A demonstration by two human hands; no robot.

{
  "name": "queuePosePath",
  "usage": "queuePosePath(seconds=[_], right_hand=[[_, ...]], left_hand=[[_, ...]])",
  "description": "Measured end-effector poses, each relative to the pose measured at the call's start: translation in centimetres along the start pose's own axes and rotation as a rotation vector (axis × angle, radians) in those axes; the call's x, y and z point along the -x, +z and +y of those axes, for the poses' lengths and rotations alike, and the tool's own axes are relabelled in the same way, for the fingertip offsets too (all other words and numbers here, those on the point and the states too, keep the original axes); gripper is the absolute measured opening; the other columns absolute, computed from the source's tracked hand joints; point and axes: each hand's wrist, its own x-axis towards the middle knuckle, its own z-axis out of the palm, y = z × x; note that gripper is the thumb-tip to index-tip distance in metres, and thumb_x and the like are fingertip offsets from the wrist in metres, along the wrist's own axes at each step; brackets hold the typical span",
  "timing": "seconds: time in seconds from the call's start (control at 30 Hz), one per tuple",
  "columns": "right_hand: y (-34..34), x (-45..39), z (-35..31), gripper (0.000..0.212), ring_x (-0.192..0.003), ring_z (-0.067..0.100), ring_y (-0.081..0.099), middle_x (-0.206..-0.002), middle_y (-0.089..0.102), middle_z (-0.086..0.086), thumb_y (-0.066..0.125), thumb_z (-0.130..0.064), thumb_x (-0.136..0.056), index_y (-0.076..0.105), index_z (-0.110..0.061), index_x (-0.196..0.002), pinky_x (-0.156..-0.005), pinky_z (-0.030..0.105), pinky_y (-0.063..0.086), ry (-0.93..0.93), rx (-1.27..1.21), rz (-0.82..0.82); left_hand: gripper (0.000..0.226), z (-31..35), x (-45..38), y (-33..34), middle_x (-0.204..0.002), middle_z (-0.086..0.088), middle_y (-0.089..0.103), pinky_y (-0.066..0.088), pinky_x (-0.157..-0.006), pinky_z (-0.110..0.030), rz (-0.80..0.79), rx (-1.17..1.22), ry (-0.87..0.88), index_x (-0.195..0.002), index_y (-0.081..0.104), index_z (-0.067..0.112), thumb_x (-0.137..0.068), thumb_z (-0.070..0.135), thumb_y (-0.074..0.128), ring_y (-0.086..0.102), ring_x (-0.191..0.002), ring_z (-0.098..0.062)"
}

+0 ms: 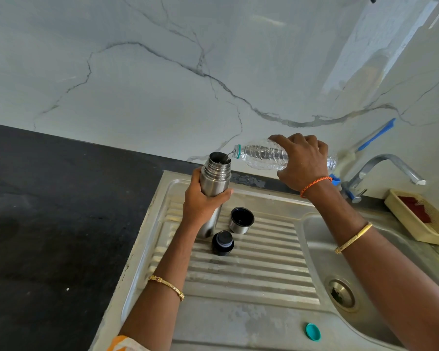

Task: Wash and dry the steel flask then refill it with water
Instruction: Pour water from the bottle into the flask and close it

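Observation:
The steel flask (214, 182) stands upright and uncapped on the ribbed drainboard (251, 269). My left hand (203, 201) grips its body around the middle. My right hand (303, 160) holds a clear plastic water bottle (261, 156) tipped on its side, its mouth at the flask's opening, and a thin stream of water runs in. The flask's steel cup lid (241, 220) sits mouth up just right of the flask. Its black stopper (222, 243) stands in front of the flask's base.
A teal bottle cap (313, 332) lies at the sink's front edge. The sink basin with its drain (341, 292) is to the right, a tap (385, 171) behind it. A cream tray (421, 219) sits at far right. Black countertop (48, 211) stretches left.

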Motion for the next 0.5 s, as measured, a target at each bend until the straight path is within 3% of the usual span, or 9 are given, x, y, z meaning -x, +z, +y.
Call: queuePosePath(seconds=[0.5], right_hand=[[-0.67, -0.26, -0.13, 0.071, -0.121, 0.033, 0.040, -0.127, 0.052, 0.008, 0.064, -0.007, -0.076, 0.042, -0.034, -0.138, -0.106, 0.046, 0.022, -0.015, 0.028, 0.021]], left_hand=[[0.063, 0.08, 0.01, 0.02, -0.101, 0.012, 0.066, 0.055, -0.072, -0.020, 0.001, -0.003, 0.009, -0.118, 0.049, 0.029, -0.068, 0.019, 0.087, 0.065, -0.085, -0.001]])
